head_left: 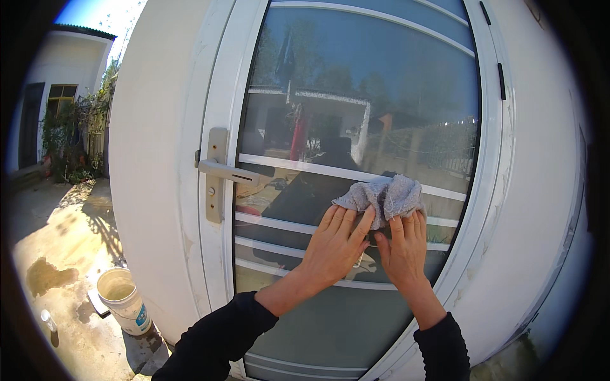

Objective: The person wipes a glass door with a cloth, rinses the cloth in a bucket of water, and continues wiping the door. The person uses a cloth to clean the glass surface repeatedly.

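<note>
A crumpled grey terry cloth [381,197] lies against the glass panel [329,314] of a white-framed door, over one of its white horizontal strips. My left hand [336,243] holds the cloth's left part, fingers pointing up and pressed flat towards the glass. At its right part, my right hand [405,247] has its fingertips on the bunched fabric. The two thumbs are close together below the cloth. Folds hide some of the fingertips. Left of the glass, a beige lever handle [228,172] sits on its long plate [217,209].
White wall flanks the door, with black hinges [502,81] on its right frame. At lower left, a white plastic bucket [119,300] stands on concrete, beside a flat white object [97,302]. A small white bottle [48,320] stands farther left. The glass reflects a yard and building.
</note>
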A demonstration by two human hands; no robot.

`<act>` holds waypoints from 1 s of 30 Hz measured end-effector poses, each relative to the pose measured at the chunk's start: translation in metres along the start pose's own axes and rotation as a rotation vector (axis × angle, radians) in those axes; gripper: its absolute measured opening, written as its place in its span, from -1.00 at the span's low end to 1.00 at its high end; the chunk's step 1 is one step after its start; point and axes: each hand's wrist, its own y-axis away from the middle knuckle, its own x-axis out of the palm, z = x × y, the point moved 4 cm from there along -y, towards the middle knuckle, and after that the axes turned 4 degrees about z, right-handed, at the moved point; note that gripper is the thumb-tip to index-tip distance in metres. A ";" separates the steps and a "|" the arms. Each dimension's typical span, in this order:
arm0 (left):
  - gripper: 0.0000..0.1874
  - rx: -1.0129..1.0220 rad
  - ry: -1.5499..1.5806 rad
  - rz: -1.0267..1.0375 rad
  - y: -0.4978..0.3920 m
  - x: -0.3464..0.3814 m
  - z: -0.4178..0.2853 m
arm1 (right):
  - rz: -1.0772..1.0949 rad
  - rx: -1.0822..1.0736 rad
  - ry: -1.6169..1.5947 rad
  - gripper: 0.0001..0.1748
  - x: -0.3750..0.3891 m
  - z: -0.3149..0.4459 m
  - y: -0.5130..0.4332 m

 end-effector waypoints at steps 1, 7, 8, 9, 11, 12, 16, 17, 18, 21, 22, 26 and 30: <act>-0.23 0.014 -0.023 0.005 0.005 -0.003 -0.003 | 0.015 0.010 -0.014 -0.37 0.001 0.003 0.007; -0.25 0.053 -0.041 0.006 -0.004 -0.008 0.006 | -0.053 0.020 0.025 -0.47 0.000 0.008 -0.004; -0.22 0.050 -0.085 0.024 -0.013 -0.011 0.014 | -0.103 0.033 -0.010 -0.57 0.001 0.011 -0.021; -0.21 0.022 -0.129 -0.010 -0.026 -0.013 0.023 | -0.158 -0.007 -0.005 -0.60 0.001 0.010 -0.041; -0.19 -0.033 -0.232 -0.064 -0.051 -0.019 0.041 | -0.275 -0.077 -0.012 -0.67 0.006 0.008 -0.090; -0.19 -0.092 -0.284 -0.090 -0.061 -0.025 0.053 | -0.308 -0.081 -0.049 -0.71 0.008 0.014 -0.118; -0.23 -0.230 -0.360 -0.210 -0.074 -0.034 0.081 | -0.334 -0.204 -0.055 -0.71 0.018 0.040 -0.182; -0.26 -0.238 -0.351 -0.233 -0.069 -0.033 0.086 | -0.319 -0.221 -0.079 -0.68 0.020 0.046 -0.182; -0.25 -0.253 -0.302 -0.217 -0.061 -0.026 0.085 | -0.296 -0.231 -0.099 -0.65 0.021 0.051 -0.176; -0.22 -0.313 -0.389 -0.040 -0.018 -0.021 0.076 | -0.231 -0.281 -0.132 -0.59 0.033 0.068 -0.140; -0.21 -0.271 -0.333 -0.012 0.001 -0.014 0.069 | -0.194 -0.299 -0.119 -0.57 0.038 0.070 -0.119; -0.14 -0.126 -0.206 0.133 0.063 -0.007 0.051 | -0.043 -0.287 -0.093 -0.54 0.047 0.073 -0.049; -0.11 -0.079 -0.204 0.167 0.036 -0.005 0.054 | 0.016 -0.243 -0.035 -0.45 0.032 0.054 -0.058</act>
